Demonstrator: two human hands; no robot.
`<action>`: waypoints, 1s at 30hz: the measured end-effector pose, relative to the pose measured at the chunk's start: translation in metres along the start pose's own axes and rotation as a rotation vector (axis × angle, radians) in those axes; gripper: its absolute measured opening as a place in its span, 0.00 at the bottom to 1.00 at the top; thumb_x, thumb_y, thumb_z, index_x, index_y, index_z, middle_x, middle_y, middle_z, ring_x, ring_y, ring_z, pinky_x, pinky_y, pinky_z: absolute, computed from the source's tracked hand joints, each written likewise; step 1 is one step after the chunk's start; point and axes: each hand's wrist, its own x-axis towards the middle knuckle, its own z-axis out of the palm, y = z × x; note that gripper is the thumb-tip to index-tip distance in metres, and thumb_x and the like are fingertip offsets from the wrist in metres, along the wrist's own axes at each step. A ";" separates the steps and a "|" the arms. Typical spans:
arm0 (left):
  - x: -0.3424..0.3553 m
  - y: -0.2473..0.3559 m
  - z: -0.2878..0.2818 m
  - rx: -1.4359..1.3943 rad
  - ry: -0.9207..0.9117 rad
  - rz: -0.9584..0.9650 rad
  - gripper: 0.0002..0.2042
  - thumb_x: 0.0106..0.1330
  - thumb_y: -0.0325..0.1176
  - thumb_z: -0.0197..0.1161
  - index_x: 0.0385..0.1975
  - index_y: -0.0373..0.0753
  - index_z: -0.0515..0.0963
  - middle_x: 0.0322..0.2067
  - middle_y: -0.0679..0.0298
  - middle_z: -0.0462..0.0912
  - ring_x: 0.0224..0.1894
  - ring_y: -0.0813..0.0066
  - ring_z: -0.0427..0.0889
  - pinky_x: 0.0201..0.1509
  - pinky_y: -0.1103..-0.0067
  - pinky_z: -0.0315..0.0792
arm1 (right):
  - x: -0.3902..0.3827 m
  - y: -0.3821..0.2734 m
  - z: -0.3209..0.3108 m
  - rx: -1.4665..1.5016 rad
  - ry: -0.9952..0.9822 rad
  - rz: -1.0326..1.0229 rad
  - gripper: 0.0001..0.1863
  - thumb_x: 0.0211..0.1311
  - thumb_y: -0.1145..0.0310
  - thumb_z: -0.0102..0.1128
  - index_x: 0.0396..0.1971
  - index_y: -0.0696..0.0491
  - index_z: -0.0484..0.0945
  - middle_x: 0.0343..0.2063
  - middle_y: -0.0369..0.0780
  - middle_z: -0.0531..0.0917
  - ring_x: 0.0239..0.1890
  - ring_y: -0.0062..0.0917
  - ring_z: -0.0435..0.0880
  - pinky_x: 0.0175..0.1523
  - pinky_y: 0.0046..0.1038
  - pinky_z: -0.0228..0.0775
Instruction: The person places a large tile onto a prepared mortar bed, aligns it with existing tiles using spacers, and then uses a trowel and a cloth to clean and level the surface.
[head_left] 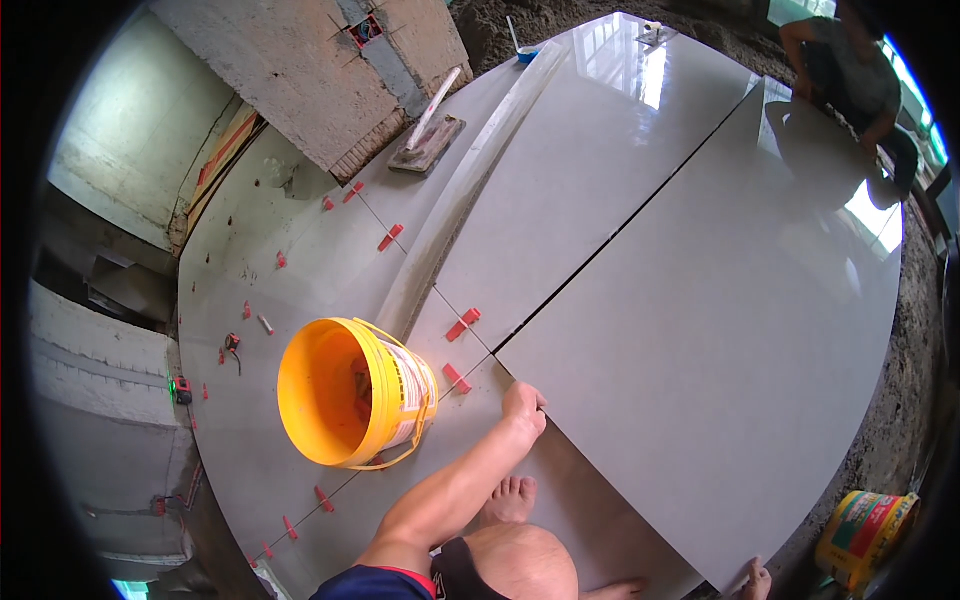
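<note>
Plainly, in the head view, the left arm [445,485] stretches forward, its left hand [524,403] curled at the near edge of a large grey tile [700,320], which lies ahead and rightward, beside a dark gap. The right hand [757,580], partly cut off, touches its near-right corner. I cannot tell whether either hand's fingers pinch.

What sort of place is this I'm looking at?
Probably a building or renovation site: large, glossy grey tiles, red wedges along some seams, and a rough, unpainted wall section.
</note>
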 end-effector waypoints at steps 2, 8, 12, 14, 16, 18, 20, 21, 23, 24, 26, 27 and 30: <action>0.004 0.000 -0.004 -0.023 -0.042 0.001 0.06 0.48 0.21 0.50 0.20 0.28 0.75 0.32 0.52 0.72 0.37 0.66 0.70 0.36 0.75 0.67 | -0.006 -0.009 0.007 0.020 -0.005 0.001 0.17 0.58 0.53 0.61 0.16 0.47 0.72 0.11 0.27 0.65 0.11 0.13 0.58 0.16 0.21 0.45; 0.003 -0.003 0.001 -0.007 -0.086 0.086 0.06 0.52 0.23 0.48 0.22 0.24 0.70 0.34 0.40 0.69 0.44 0.48 0.68 0.61 0.56 0.55 | -0.020 -0.030 0.013 0.019 -0.008 0.023 0.17 0.58 0.52 0.61 0.17 0.47 0.73 0.12 0.27 0.67 0.11 0.13 0.61 0.15 0.21 0.47; 0.010 0.002 -0.005 -0.080 -0.003 0.057 0.05 0.51 0.22 0.48 0.22 0.25 0.69 0.34 0.41 0.68 0.43 0.49 0.68 0.60 0.55 0.56 | -0.015 -0.024 0.012 -0.055 -0.028 0.047 0.18 0.58 0.51 0.60 0.15 0.46 0.70 0.09 0.27 0.64 0.09 0.13 0.58 0.14 0.21 0.46; 0.009 0.004 -0.004 -0.098 0.036 0.032 0.04 0.50 0.22 0.49 0.20 0.26 0.68 0.29 0.44 0.68 0.39 0.51 0.68 0.59 0.56 0.58 | -0.019 -0.024 0.012 -0.080 -0.020 0.047 0.19 0.58 0.51 0.60 0.14 0.45 0.69 0.08 0.26 0.62 0.09 0.13 0.57 0.14 0.21 0.45; 0.002 0.010 0.001 -0.108 0.050 -0.010 0.01 0.46 0.19 0.50 0.17 0.31 0.67 0.27 0.52 0.66 0.34 0.61 0.66 0.44 0.65 0.57 | -0.020 -0.022 0.014 -0.070 0.047 0.072 0.20 0.58 0.51 0.59 0.13 0.44 0.67 0.07 0.26 0.60 0.08 0.13 0.55 0.14 0.21 0.44; -0.009 0.014 0.005 -0.116 0.060 -0.054 0.05 0.42 0.17 0.50 0.14 0.35 0.65 0.26 0.59 0.65 0.30 0.70 0.64 0.29 0.75 0.57 | -0.019 -0.019 0.015 -0.064 0.055 0.074 0.21 0.58 0.51 0.59 0.12 0.44 0.67 0.07 0.26 0.59 0.08 0.12 0.55 0.14 0.21 0.43; -0.016 0.016 0.001 -0.030 -0.029 0.046 0.07 0.41 0.17 0.51 0.11 0.36 0.61 0.23 0.62 0.64 0.25 0.72 0.62 0.27 0.76 0.55 | -0.017 -0.017 0.014 -0.061 0.047 0.081 0.21 0.58 0.50 0.59 0.12 0.44 0.66 0.07 0.26 0.59 0.08 0.12 0.54 0.14 0.21 0.42; -0.014 0.016 -0.006 -0.029 -0.030 0.045 0.07 0.41 0.17 0.51 0.11 0.36 0.61 0.23 0.62 0.64 0.25 0.72 0.62 0.27 0.76 0.55 | -0.017 -0.016 0.014 -0.059 0.042 0.085 0.21 0.58 0.50 0.59 0.12 0.44 0.66 0.07 0.26 0.59 0.08 0.11 0.54 0.14 0.20 0.42; -0.016 0.014 -0.024 -0.082 -0.094 0.073 0.10 0.41 0.16 0.51 0.09 0.37 0.59 0.21 0.64 0.66 0.22 0.74 0.64 0.25 0.77 0.59 | -0.014 -0.017 0.013 -0.057 0.032 0.091 0.22 0.59 0.50 0.59 0.12 0.44 0.66 0.08 0.25 0.58 0.08 0.11 0.53 0.14 0.20 0.41; -0.023 0.008 -0.028 -0.080 -0.096 0.071 0.10 0.41 0.16 0.51 0.09 0.37 0.59 0.21 0.64 0.66 0.22 0.74 0.64 0.25 0.77 0.59 | -0.011 -0.019 0.011 -0.065 0.016 0.108 0.20 0.57 0.52 0.60 0.12 0.46 0.68 0.08 0.29 0.63 0.09 0.16 0.59 0.15 0.23 0.48; -0.060 0.002 -0.033 0.175 -0.179 0.161 0.08 0.42 0.18 0.52 0.14 0.38 0.62 0.19 0.68 0.66 0.21 0.76 0.66 0.25 0.76 0.63 | -0.008 -0.014 0.006 -0.072 0.013 0.133 0.19 0.56 0.53 0.62 0.13 0.48 0.70 0.09 0.32 0.68 0.10 0.20 0.64 0.16 0.26 0.54; -0.063 -0.007 -0.036 0.436 -0.216 0.327 0.08 0.48 0.23 0.59 0.21 0.38 0.65 0.20 0.66 0.66 0.23 0.73 0.67 0.27 0.75 0.66 | -0.002 -0.009 0.008 -0.065 0.043 0.092 0.20 0.57 0.51 0.60 0.17 0.49 0.69 0.11 0.31 0.68 0.11 0.17 0.65 0.16 0.23 0.54; -0.078 0.000 -0.024 1.150 -0.449 0.781 0.15 0.52 0.34 0.67 0.27 0.35 0.66 0.30 0.59 0.69 0.34 0.64 0.70 0.34 0.73 0.67 | 0.002 -0.002 0.008 -0.079 0.067 0.074 0.21 0.58 0.48 0.58 0.21 0.50 0.67 0.13 0.30 0.68 0.12 0.15 0.65 0.15 0.19 0.54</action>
